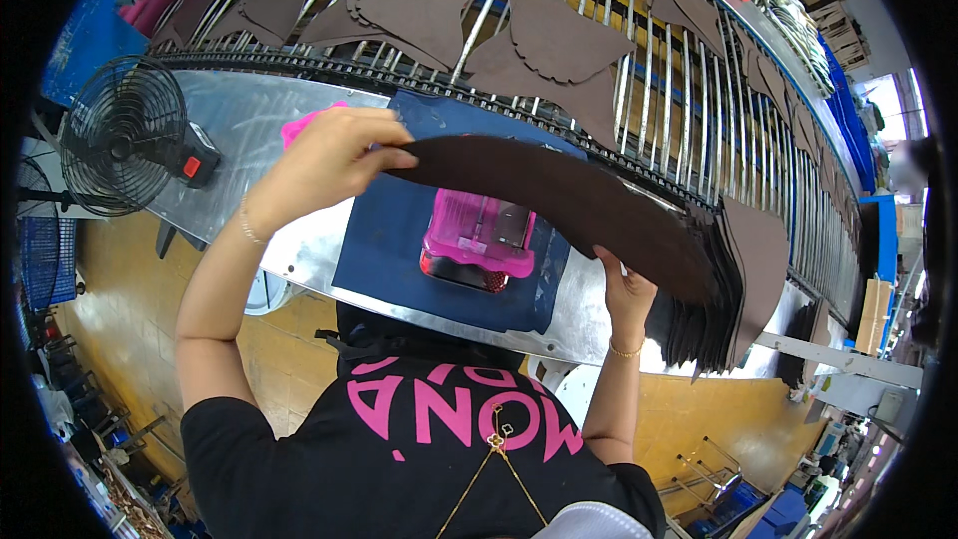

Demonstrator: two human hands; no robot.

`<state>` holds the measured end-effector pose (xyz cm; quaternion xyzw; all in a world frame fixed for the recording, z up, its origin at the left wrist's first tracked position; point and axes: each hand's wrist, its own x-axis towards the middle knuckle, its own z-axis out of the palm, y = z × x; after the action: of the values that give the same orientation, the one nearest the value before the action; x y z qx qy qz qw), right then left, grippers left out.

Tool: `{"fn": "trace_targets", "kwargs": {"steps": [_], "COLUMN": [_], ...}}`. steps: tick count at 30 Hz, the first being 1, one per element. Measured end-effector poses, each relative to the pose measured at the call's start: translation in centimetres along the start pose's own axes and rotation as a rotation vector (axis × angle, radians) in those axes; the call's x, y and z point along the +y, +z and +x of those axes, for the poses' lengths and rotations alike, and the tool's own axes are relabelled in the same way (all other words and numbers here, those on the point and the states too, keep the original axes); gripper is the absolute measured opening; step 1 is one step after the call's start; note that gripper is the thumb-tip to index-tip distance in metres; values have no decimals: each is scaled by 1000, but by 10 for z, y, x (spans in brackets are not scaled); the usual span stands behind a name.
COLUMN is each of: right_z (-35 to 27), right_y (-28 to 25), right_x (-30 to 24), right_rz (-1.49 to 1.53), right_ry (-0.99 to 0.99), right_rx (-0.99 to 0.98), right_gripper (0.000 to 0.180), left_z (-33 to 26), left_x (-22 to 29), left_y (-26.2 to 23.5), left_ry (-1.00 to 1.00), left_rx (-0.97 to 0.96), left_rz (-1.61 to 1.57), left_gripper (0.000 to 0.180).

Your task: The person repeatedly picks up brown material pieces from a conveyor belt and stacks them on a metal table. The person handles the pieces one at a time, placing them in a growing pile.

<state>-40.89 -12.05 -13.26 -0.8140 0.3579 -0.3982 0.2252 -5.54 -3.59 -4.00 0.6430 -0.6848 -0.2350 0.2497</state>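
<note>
A long, curved dark brown cut piece of leather-like sheet (pixel 549 185) stretches between my two hands above the work table. My left hand (pixel 339 150) is closed, pinching its left end between thumb and fingers. My right hand (pixel 627 291) is at its lower right edge, thumb up against it and the other fingers mostly hidden. The piece's right end lies over a thick stack of similar brown pieces (pixel 756 255). Below the piece, a pink plastic holder (pixel 464 225) with a dark and red base sits on a dark blue mat (pixel 384 255).
Beyond the table runs a conveyor of metal bars (pixel 649 90) carrying several brown cut pieces (pixel 424 5). A black fan (pixel 122 145) stands at the left. Something bright pink (pixel 297 129) lies behind my left hand. More brown pieces (pixel 800 344) hang at the right.
</note>
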Motion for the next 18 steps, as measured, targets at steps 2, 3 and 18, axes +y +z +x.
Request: {"fn": "trace_targets", "kwargs": {"steps": [2, 3, 18], "right_z": [-20, -30, -31], "right_y": [-12, -20, -200], "right_x": [12, 21, -25], "right_rz": [19, 64, -222], "right_ry": [79, 164, 525], "right_rx": [41, 78, 258], "right_gripper": [16, 16, 16], "left_z": [13, 19, 151], "left_x": [7, 13, 141], "left_y": [15, 22, 34], "left_ry": [139, 209, 652], "left_rx": [5, 6, -80], "left_rz": [-12, -18, -297], "left_gripper": [9, 9, 40]}}
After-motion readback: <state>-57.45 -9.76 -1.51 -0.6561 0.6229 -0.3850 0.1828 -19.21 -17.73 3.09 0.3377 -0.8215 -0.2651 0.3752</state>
